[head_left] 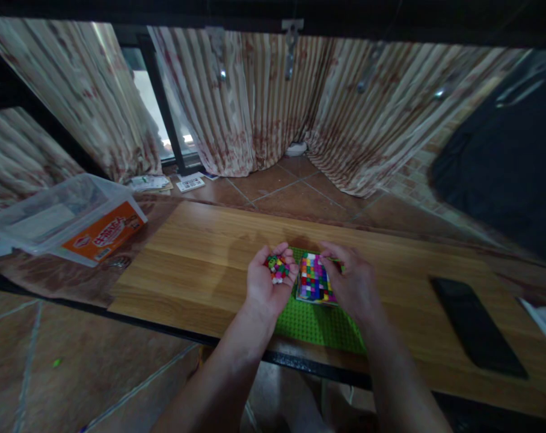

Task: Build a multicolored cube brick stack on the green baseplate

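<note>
In the head view, take the block of small coloured bricks point(315, 279) as the clock's centre; it sits on a green studded baseplate point(315, 328) that spreads out mostly towards six o'clock, on a wooden tabletop point(201, 252). At nine o'clock, just beside the block, the left hand point(266, 285) is turned palm up and unclenched, its fingers loosely curled, with a small heap of loose bricks point(278, 269) (a mix of colours, some white) resting in it. At three o'clock the right hand point(352, 279) bends over the block's edge, thumb and fingers close together there; whether a brick is pinched between them I cannot tell. A dark, flat slab point(478, 328) lies between three and four o'clock, well apart; a clear plastic box point(38, 239) with an orange label stands between nine and ten. Striped curtains point(268, 102) hang towards twelve.
</note>
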The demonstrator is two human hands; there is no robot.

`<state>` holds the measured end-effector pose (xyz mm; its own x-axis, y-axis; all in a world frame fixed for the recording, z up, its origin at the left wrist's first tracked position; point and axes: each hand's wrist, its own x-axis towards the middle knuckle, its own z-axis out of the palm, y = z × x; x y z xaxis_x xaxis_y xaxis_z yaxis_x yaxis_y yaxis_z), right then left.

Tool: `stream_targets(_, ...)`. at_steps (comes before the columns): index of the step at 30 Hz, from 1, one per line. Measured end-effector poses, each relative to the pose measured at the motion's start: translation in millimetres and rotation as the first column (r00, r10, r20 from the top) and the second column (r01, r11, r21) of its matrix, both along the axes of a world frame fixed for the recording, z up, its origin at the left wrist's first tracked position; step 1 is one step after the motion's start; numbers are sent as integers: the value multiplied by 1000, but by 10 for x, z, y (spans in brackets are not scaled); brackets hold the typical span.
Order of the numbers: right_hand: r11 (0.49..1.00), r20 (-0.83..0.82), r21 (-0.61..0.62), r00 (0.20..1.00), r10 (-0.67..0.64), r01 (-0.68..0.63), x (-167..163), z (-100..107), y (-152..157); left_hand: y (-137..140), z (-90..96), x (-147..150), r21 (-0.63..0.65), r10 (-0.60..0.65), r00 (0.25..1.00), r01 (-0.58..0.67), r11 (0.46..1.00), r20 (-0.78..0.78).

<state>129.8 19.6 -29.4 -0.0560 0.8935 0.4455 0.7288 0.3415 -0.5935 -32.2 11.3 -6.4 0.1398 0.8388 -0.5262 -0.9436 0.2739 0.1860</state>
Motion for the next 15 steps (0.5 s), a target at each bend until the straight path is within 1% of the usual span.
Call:
stream_targets(5,999,-42,-41,999,-11,9,-2,11,1,2,6,0,4,-6,1000,6,1000,-4)
stream_targets(11,995,-135,-94,990,-41,28,-10,-10,19,-2,6,2,0,-11,1000,11,1000,5)
stream_targets(15,993,-190,-115,982,-8,-14,18,-30,31,-2,0,3,2,-6,1000,6,1000,6)
